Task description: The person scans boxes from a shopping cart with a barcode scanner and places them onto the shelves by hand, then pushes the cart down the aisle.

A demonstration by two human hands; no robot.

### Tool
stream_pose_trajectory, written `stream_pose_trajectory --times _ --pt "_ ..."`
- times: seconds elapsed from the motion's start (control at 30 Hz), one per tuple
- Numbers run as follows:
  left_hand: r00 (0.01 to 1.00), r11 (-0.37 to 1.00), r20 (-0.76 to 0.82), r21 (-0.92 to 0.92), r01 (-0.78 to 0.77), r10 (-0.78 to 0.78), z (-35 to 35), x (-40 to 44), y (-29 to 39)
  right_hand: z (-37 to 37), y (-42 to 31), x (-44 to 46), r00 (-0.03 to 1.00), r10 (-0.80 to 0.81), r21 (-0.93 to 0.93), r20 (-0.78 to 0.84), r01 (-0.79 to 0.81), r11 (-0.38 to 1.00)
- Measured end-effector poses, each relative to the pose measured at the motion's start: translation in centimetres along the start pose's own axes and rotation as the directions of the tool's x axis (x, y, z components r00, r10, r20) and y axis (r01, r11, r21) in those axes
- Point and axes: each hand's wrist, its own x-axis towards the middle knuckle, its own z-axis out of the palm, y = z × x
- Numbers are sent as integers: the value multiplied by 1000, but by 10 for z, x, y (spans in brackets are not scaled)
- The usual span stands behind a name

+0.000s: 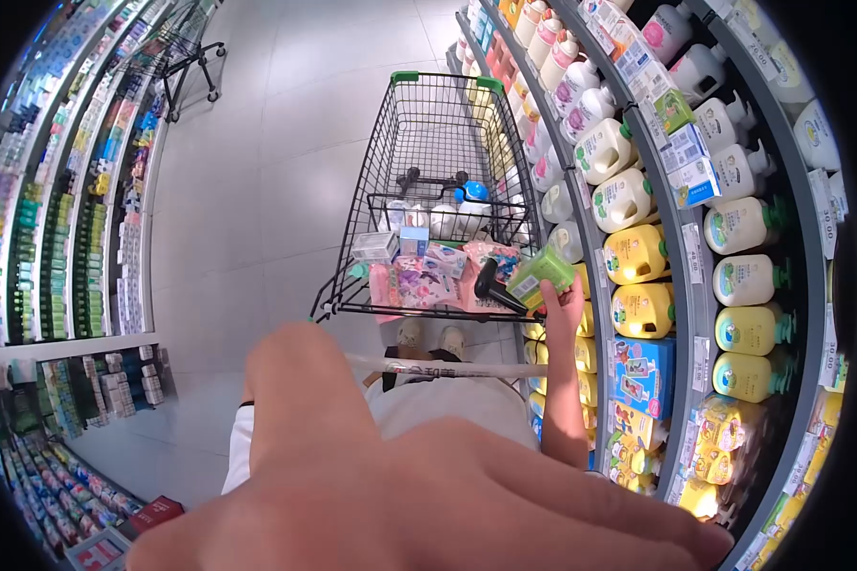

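My right hand grips a green package with a printed label, at the near right corner of a black wire shopping cart. My left hand is raised very close to the camera and fills the bottom of the view. One finger stretches out to the right; the other fingertips are hidden or out of frame. In the cart, near the package, lies a black object shaped like a hair dryer. Around it are pink packs, a white box, a blue-and-white box and white bottles.
Shelves of white and yellow pump bottles run close along the cart's right side. To the left stands a long shelf of small goods. Another cart is at the far left. Grey floor tiles lie between.
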Motion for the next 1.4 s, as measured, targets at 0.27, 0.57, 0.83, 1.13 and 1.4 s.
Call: stream_pose_trajectory --times 0.27,0.57,0.83,1.13,1.4 --pt "998 998 6 25 61 -62 -9 4 -3 2 1 3 999 -30 -23 13 30 999" --pt "991 991 -20 34 132 -131 -9 2 -3 4 -7 2 999 53 -4 3 -53 999" --pt "982 983 -44 13 182 -181 -1 -3 1 1 -3 2 999 42 18 11 -42 999" --pt "963 963 -44 30 268 -266 10 -1 21 -4 2 -4 999 24 -57 -23 -25 998" --pt "959 960 53 -35 279 -277 11 17 11 -3 10 -9 999 10 -16 -36 -10 1000"
